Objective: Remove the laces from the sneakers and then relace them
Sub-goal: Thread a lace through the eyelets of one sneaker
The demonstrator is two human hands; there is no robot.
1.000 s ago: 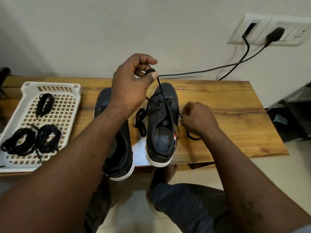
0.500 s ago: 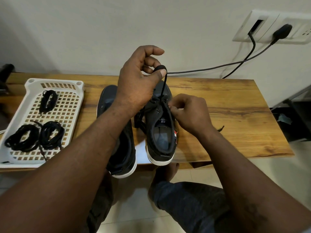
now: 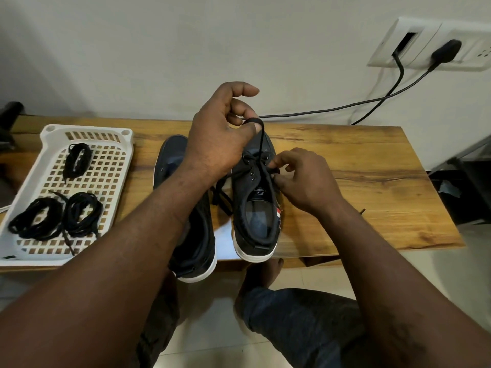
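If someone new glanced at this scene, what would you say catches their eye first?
Most striking are the two bare hands at centre: the left hand pinches a black lace pulled up from the dark canvas sneaker with a white sole, while the right hand pinches the lace at its eyelets. A second dark sneaker lies beside it on the wooden table, and at the left a white perforated plastic tray holds bundled black laces.

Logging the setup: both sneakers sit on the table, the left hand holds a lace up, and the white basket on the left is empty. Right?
Not quite. The head view shows the basket holds three bundles of black laces. The rest stands: both sneakers are on the table, and the left hand holds a lace up.
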